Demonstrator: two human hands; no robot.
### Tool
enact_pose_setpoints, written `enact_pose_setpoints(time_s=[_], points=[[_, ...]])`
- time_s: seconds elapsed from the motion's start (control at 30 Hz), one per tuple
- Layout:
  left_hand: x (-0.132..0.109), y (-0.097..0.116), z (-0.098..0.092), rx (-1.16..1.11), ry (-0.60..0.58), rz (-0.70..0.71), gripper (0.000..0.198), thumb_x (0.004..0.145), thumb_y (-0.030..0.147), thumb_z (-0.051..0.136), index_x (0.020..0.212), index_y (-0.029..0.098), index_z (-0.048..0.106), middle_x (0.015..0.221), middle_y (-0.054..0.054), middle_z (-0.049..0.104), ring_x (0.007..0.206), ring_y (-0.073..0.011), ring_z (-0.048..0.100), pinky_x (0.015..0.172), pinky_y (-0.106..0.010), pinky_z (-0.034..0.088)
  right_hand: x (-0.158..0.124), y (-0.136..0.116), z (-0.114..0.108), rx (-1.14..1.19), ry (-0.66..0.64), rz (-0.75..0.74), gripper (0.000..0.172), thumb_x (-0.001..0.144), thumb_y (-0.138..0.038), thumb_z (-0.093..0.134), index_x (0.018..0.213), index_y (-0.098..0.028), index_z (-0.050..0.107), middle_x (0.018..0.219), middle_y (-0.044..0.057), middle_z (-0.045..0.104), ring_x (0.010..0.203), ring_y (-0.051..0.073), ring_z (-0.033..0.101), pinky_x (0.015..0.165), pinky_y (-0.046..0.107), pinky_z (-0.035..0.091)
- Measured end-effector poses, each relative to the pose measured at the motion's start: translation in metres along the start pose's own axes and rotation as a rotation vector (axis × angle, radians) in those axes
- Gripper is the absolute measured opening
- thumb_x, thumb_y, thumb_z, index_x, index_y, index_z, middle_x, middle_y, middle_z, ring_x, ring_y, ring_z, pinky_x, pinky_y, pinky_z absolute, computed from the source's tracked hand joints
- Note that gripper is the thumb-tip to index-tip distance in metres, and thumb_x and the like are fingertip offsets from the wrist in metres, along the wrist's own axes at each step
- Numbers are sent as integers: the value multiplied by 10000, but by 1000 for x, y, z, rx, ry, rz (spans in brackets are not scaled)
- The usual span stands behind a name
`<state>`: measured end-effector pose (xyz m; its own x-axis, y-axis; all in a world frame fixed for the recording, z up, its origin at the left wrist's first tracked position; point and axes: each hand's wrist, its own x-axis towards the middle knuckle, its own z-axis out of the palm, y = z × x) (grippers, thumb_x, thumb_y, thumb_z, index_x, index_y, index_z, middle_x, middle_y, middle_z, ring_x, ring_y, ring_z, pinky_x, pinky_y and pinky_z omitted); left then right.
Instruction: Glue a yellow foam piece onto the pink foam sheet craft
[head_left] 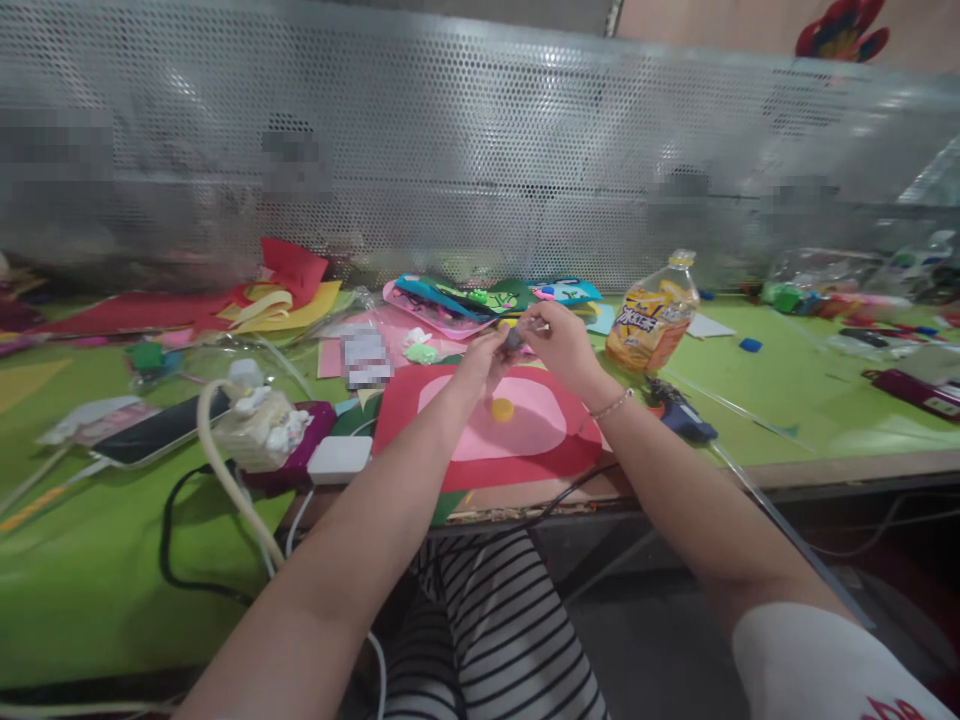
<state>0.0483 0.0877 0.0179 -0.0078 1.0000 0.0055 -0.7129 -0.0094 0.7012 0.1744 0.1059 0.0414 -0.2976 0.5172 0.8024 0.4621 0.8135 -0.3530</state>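
My left hand (486,358) is closed around a small grey lump (514,338), which may be modelling clay. My right hand (559,342) pinches at the same lump with its fingertips. Fingers partly hide it, so its exact kind does not show. Both hands are above the far part of a red sheet (405,410) with rounded corners. A pink rounded shape (536,430) lies on that sheet, with a yellow disc (502,410) near its middle.
Right of my hands stand an orange drink bottle (651,318) and a dark blue glue gun (686,420). Decorated coloured sheets (480,297) lie behind. On the left are a power strip (319,425) with cables, a white adapter (340,459) and a phone (161,430). A perforated metal panel (450,130) closes off the back.
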Motion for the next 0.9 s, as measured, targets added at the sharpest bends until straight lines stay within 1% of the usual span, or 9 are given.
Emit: enact_pose_setpoints(time_s=[0.1, 0.2, 0.33, 0.43, 0.5, 0.63, 0.73, 0.8, 0.9], points=[[-2, -1, 0, 43, -93, 29, 73, 738, 187, 627, 703, 131, 596, 588, 12, 588, 489, -54, 502, 567, -195, 469, 0, 1, 1, -2, -27, -5, 115, 679, -103, 524, 743, -192, 561, 743, 20, 569, 704, 159, 506, 625, 279, 406], [3, -3, -4, 43, -103, 57, 77, 735, 193, 628, 701, 130, 599, 595, 11, 593, 511, -54, 517, 567, -186, 464, -1, 0, 1, -13, -12, -9, 99, 685, -113, 528, 735, -193, 560, 729, 17, 562, 697, 156, 504, 616, 273, 407], [12, -4, -9, -15, -29, 111, 82, 725, 194, 639, 701, 133, 590, 608, 14, 602, 525, -47, 539, 531, -157, 435, 0, -2, -3, -32, 33, -6, 77, 696, -127, 538, 729, -192, 563, 723, 21, 553, 668, 150, 492, 592, 270, 402], [15, -2, -11, -41, 55, 108, 76, 731, 192, 634, 719, 130, 591, 599, 6, 605, 521, -54, 551, 522, -157, 434, 4, -3, -8, -43, 79, 11, 82, 693, -131, 545, 738, -196, 566, 741, 30, 567, 692, 159, 499, 607, 280, 406], [15, -1, -10, -58, 80, 94, 64, 732, 181, 631, 730, 131, 591, 597, 4, 606, 525, -58, 558, 525, -158, 438, 5, -1, -10, -43, 104, 31, 79, 690, -142, 554, 742, -201, 565, 741, 29, 574, 711, 166, 505, 633, 291, 413], [9, 0, -8, -36, -13, 44, 64, 742, 173, 615, 706, 132, 581, 586, 8, 593, 500, -54, 538, 524, -166, 442, 3, 1, -5, 18, 25, 64, 80, 682, -149, 554, 741, -203, 555, 739, 14, 580, 685, 154, 509, 628, 287, 420], [6, 0, -8, 8, -78, 37, 88, 753, 181, 602, 685, 132, 574, 572, 9, 576, 484, -52, 519, 507, -168, 427, -1, 0, 0, 33, -22, 79, 71, 690, -143, 537, 730, -199, 556, 741, 14, 578, 680, 149, 511, 619, 279, 418], [6, 0, -8, 24, -86, 38, 89, 753, 184, 602, 686, 133, 573, 577, 8, 573, 490, -53, 517, 507, -168, 421, -2, -2, 1, 28, -24, 76, 74, 692, -137, 534, 730, -195, 560, 746, 18, 577, 682, 148, 512, 620, 279, 416], [7, 0, -8, 17, -54, 49, 85, 751, 185, 606, 689, 139, 571, 583, 10, 575, 501, -52, 521, 520, -166, 425, -2, -6, -1, 18, -11, 54, 82, 690, -124, 532, 725, -191, 562, 752, 24, 575, 699, 153, 509, 621, 281, 410]])
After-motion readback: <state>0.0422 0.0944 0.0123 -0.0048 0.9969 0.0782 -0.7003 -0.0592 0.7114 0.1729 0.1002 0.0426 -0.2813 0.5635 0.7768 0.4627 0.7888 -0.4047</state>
